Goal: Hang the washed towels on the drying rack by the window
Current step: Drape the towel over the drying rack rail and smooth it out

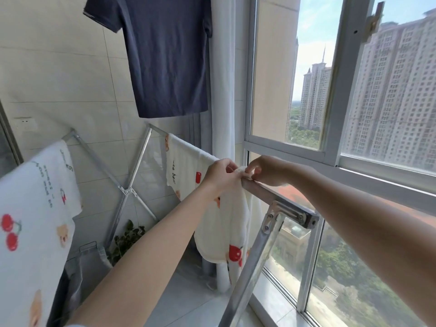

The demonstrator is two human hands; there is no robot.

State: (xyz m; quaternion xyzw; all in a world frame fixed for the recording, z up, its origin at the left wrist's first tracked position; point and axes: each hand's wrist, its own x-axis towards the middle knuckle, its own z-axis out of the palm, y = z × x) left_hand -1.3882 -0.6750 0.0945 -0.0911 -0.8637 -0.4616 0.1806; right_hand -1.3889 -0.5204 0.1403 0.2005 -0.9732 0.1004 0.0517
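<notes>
Both hands, left hand [220, 172] and right hand [266, 171], pinch the cherry-print towel's [219, 232] edge atop the right rail [278, 200] (rail runs near-to-far).

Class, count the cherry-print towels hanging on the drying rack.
2: one towel on the near left bar, another towel on the window-side bar, pinched by both hands. More may be out of view.
</notes>
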